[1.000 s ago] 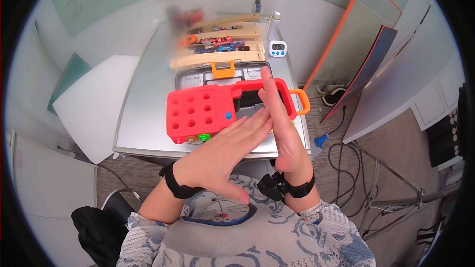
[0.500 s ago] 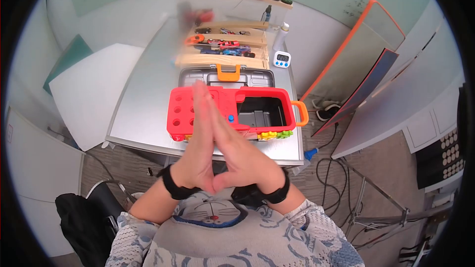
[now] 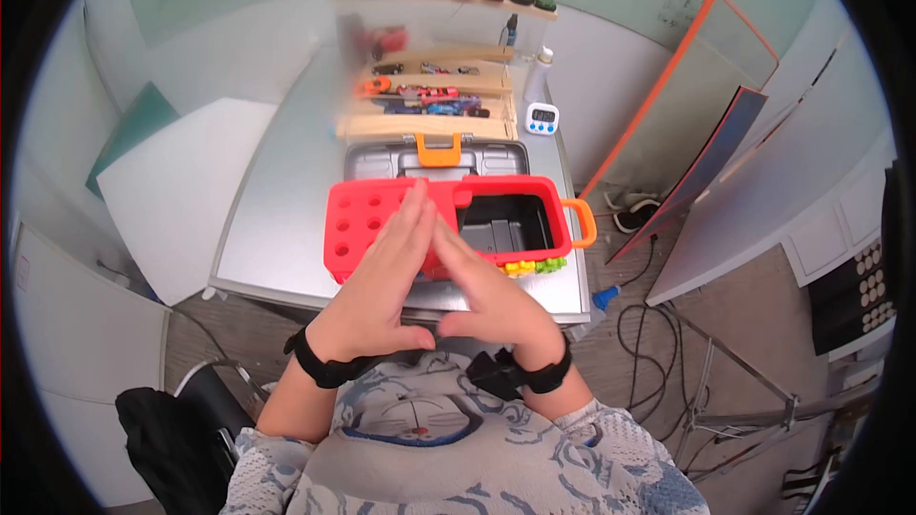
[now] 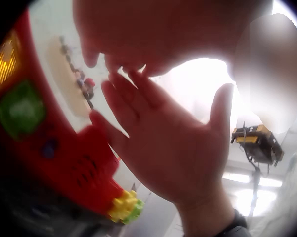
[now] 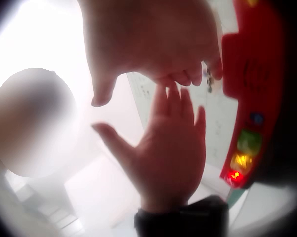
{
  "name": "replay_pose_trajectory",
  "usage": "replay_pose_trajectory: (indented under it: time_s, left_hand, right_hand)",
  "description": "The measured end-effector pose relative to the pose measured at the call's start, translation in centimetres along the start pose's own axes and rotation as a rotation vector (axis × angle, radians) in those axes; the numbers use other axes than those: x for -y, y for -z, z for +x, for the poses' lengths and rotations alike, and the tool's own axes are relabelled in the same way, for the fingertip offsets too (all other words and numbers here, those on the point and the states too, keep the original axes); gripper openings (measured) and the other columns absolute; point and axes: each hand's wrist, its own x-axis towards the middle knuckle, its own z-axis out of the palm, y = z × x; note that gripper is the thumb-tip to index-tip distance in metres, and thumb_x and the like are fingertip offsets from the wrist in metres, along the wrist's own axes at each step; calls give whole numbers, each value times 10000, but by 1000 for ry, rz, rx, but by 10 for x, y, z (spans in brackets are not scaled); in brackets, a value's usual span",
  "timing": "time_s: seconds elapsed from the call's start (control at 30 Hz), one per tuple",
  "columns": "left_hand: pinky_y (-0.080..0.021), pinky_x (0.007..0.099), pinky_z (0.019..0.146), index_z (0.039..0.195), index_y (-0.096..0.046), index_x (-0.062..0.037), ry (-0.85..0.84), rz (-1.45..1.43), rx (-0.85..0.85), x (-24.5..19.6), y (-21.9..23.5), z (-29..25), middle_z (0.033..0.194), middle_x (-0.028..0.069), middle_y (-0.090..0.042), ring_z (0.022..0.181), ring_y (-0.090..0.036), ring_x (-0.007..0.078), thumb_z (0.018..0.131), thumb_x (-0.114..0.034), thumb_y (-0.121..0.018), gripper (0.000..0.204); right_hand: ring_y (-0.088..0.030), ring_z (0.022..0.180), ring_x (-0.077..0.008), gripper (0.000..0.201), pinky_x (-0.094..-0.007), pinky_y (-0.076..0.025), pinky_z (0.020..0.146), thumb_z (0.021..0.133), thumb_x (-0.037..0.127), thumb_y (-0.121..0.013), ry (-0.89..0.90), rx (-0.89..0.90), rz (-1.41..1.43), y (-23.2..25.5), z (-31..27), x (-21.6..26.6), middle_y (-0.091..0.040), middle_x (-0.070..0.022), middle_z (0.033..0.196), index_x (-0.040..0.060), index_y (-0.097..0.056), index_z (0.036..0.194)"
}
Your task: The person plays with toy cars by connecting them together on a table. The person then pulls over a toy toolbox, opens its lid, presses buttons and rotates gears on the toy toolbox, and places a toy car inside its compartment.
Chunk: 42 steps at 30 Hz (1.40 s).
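Note:
Both hands hover in front of my chest above the table's near edge, fingers straight and holding nothing. My left hand [image 3: 382,272] and right hand [image 3: 482,291] lean toward each other. Their fingertips meet over a red toy toolbox [image 3: 358,219], and the thumbs point inward and nearly touch. The left wrist view shows the right hand [image 4: 168,148] palm-on below the left hand's fingers [image 4: 114,54]. In the right wrist view the left hand [image 5: 173,143] faces the right hand [image 5: 153,44]. The red toolbox has round holes on its left and a black open compartment [image 3: 504,219] on its right.
Behind the toolbox lies a grey case [image 3: 382,160] with an orange latch [image 3: 439,149]. Farther back stand a wooden ramp with toy cars [image 3: 425,95], a small timer [image 3: 542,117] and a white bottle [image 3: 537,72]. A white board [image 3: 181,191] lies left; orange-edged boards [image 3: 687,86] lean at right.
The hands went from crossed, to pressed palm to palm, to now spread at the heels with only fingertips meeting. Nothing was picked up.

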Motion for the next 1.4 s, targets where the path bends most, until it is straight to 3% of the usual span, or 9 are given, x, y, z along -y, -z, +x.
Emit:
replay_pose_trajectory:
  time_s: [0.3,0.4,0.73,0.97,1.0,1.03,1.13,1.23,1.4]
  left_hand:
    - [30,483,1064,1393,48,-16,-290,-15,-565,-5,-5,30,1457,203,81,1350,62,347,625,-848,-351,1201]
    - [-72,463,1074,1388,105,-31,-253,-38,-17,-25,-39,39,1432,271,78,1335,36,419,592,-717,-605,1268]
    - [-176,427,1061,1400,58,-35,-289,-38,13,-30,-26,40,1444,252,47,1344,-64,384,565,-719,-612,1271]
    - [-110,414,1080,1385,-87,37,-17,-14,-180,-4,-6,17,1447,229,-90,1349,-104,338,686,-786,-384,1120]
    - [-89,419,1080,1388,-73,29,-47,-68,-354,-7,-6,17,1450,221,-81,1352,-85,330,698,-773,-386,1103]
    - [-68,425,1081,1390,-58,22,-79,-121,-529,-9,-5,17,1454,212,-72,1354,-66,322,710,-760,-387,1088]
    - [-5,440,1083,1397,-14,0,-192,-273,-1048,-14,-5,24,1465,186,-43,1363,-9,297,745,-721,-391,1043]
    - [-10,466,1071,1364,110,45,11,-205,-502,-14,-35,10,1443,236,107,1350,65,339,669,-808,-371,1201]
    - [-3,463,1070,1354,149,41,-99,-195,-311,-15,-17,10,1432,247,141,1344,83,360,644,-811,-408,1241]
  right_hand:
    - [-7,1361,-309,1180,-485,-35,1071,612,852,-377,357,-906,31,28,-13,17,42,-150,1475,82,21,1415]
    - [-27,1351,-366,1250,-433,-87,1080,589,757,-546,193,-378,-15,5,-15,11,53,-229,1454,8,43,1397]
    - [-45,1348,-379,1201,-432,-111,1080,581,626,-646,246,-337,-64,14,-13,17,14,-235,1454,14,-19,1403]
    - [-46,1364,-294,988,-401,-101,1092,573,-50,-538,102,-565,-60,15,-9,1,3,-190,1470,-4,2,1400]
    - [-38,1364,-294,954,-421,-95,1089,600,-45,-500,92,-647,2,17,-6,5,15,-190,1471,6,13,1403]
    - [-4,1363,-298,1104,-438,-51,1082,690,786,-385,82,-799,39,14,2,26,36,-161,1473,63,37,1410]
    - [-25,1361,-309,1063,-435,-69,1083,719,689,-456,300,-695,-107,12,9,12,33,-191,1465,29,16,1405]
    - [-68,1351,-354,1105,-412,-118,1081,701,666,-528,258,-82,-116,-20,22,15,23,-243,1449,-3,10,1397]
    - [-73,1344,-374,1136,-393,-140,1079,680,703,-508,168,-82,-30,-13,20,25,11,-256,1443,-6,19,1394]
